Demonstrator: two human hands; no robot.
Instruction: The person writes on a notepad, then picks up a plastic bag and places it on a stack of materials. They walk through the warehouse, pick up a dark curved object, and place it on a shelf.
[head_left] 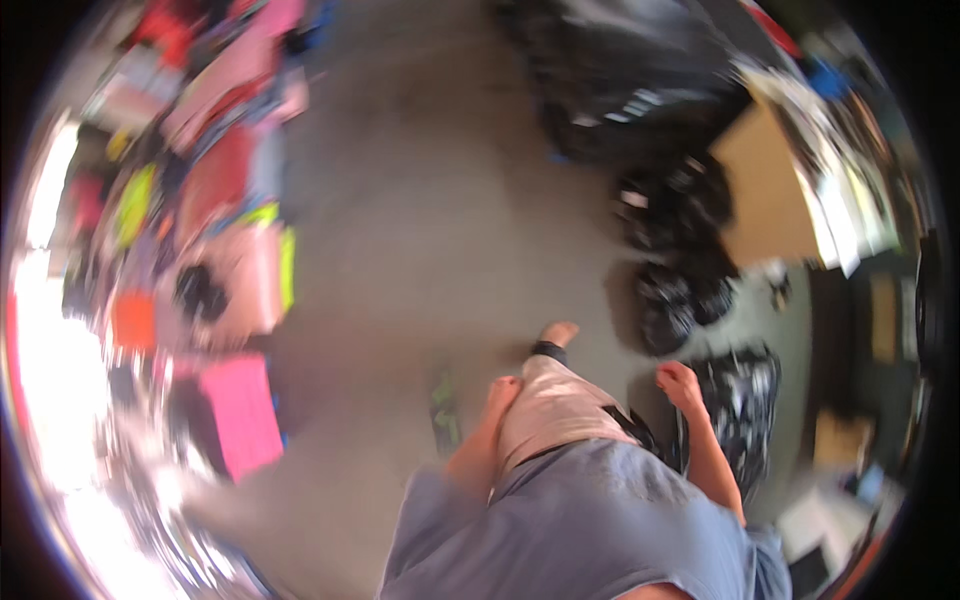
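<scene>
Overhead, a blurred fisheye view looks down on a person in a grey-blue top [600, 520] and pale pink trousers [555, 405] crossing a grey floor [420, 230]. Far to the left of both sets of fingers, a jumble of pink, red, orange and yellow-green goods [215, 200] lines the floor's edge, with a bright pink sheet [242, 412] lying nearest the walker. Just left of the left hand [503, 393], a smeared green patch [444, 408] shows on the floor; what it is cannot be told. The left hand hangs beside the thigh, touching the trouser leg, its fingers loosely curled and empty as far as the blur allows. Beyond it, a bare foot [558, 333] with a dark band at the ankle steps forward. The right hand [680, 385] is held out from the body, fingers curled inward; whether they grasp anything cannot be told. Immediately right of those fingers sits a black-and-white patterned bag [745, 400]; touching or apart cannot be told. Ahead of them, black sacks [670, 300] stand in a row. A brown board [765, 185] lies further right.
</scene>
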